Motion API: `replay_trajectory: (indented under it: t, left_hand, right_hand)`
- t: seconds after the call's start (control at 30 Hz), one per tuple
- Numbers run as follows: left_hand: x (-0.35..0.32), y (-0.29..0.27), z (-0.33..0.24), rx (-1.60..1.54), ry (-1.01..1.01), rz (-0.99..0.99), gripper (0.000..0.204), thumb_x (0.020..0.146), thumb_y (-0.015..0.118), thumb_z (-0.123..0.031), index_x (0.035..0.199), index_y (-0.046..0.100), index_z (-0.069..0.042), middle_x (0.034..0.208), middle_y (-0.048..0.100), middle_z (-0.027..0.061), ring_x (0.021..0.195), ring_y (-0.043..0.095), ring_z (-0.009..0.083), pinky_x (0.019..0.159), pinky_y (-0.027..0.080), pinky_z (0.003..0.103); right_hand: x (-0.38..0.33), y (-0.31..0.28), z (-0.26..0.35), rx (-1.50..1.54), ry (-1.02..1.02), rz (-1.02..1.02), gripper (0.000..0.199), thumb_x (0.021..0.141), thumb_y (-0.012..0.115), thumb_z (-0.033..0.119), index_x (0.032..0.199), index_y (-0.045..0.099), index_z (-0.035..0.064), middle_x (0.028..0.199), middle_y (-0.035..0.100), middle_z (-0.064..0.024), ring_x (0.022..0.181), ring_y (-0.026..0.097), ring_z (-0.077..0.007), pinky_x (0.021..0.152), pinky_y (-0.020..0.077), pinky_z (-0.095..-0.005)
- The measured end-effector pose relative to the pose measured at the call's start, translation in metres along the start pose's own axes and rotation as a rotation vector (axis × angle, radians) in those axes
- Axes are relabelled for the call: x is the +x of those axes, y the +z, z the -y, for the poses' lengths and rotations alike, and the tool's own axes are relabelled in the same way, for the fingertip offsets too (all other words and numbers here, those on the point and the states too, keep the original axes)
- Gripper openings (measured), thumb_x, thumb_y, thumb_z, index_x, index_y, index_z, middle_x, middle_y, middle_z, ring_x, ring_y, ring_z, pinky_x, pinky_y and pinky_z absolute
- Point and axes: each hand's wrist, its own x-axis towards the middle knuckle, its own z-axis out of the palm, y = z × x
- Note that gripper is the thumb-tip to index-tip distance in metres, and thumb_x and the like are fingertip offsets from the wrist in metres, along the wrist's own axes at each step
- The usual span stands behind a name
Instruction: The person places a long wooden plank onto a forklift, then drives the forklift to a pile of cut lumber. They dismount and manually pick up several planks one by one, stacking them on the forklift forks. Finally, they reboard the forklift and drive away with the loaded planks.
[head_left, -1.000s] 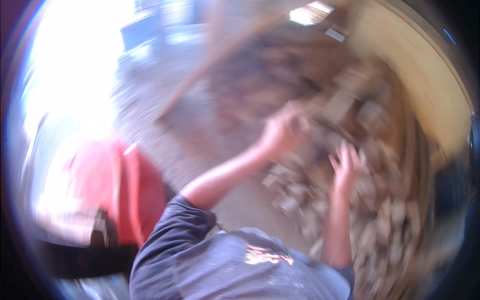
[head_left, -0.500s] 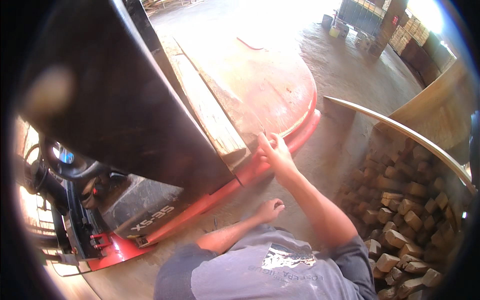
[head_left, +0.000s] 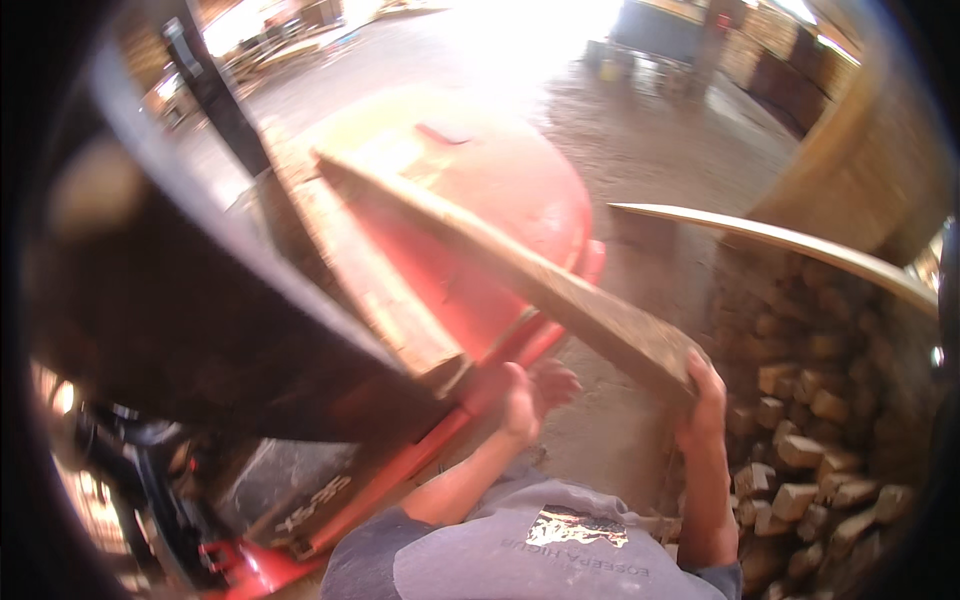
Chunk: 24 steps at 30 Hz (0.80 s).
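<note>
A long, square-cut wooden beam (head_left: 560, 290) slants across the red rear cover (head_left: 530, 190) of a forklift-like machine. My right hand (head_left: 703, 395) grips the beam's near end, out past the cover's edge, and its far end still lies over the cover. My left hand (head_left: 533, 398) is open, fingers spread and somewhat blurred, by the machine's red lower edge and apart from the beam. Close above it is the near end of a second wooden beam (head_left: 390, 305), which lies along the black curved panel (head_left: 200, 290).
To my right, many short wooden blocks (head_left: 800, 450) are piled below a thin curved board edge (head_left: 780, 235). A large tan panel (head_left: 860, 160) rises behind it. Concrete floor (head_left: 650, 150) stretches ahead, with containers (head_left: 610, 65) far off.
My right hand has taken hold of a beam's end and swung it right, away from the other beam. My left hand has risen toward the machine's edge and opened. The view has shifted.
</note>
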Motion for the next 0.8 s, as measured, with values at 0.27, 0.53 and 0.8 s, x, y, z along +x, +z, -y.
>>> replay_trajectory:
  t: [0.27,0.53,0.8]
  left_hand:
    - [-0.024,0.167,0.020,0.054,0.276,-0.082,0.074,0.114,0.057,-0.066,0.152,0.058,-0.001,0.147,0.064,0.0093,0.135,0.060,0.0293,0.111,0.052,0.050]
    - [-0.092,0.342,0.126,0.300,0.027,0.592,0.064,0.109,0.078,-0.024,0.161,0.047,-0.004,0.144,0.064,0.0107,0.127,0.064,0.0224,0.109,0.054,0.040]
    - [-0.221,0.573,0.269,0.416,0.000,1.298,0.076,0.097,0.087,-0.025,0.152,0.043,0.003,0.135,0.066,0.0188,0.114,0.071,0.0261,0.095,0.061,0.041]
  right_hand:
    - [-0.265,-0.244,-0.030,0.037,-0.352,-0.401,0.053,0.095,0.080,0.037,0.134,0.066,0.0033,0.119,0.069,-0.0050,0.110,0.068,-0.0167,0.100,0.0556,-0.0343]
    - [-0.444,-0.263,-0.213,-0.193,-0.483,-0.583,0.107,0.090,0.099,0.022,0.176,0.038,0.0016,0.178,0.041,-0.0161,0.161,0.040,-0.0245,0.132,0.0363,-0.0417]
    - [-0.392,-0.239,-0.231,0.461,-0.607,-0.651,0.083,0.094,0.089,0.010,0.165,0.049,-0.0013,0.159,0.064,-0.0164,0.143,0.063,-0.0260,0.118,0.0519,-0.0446]
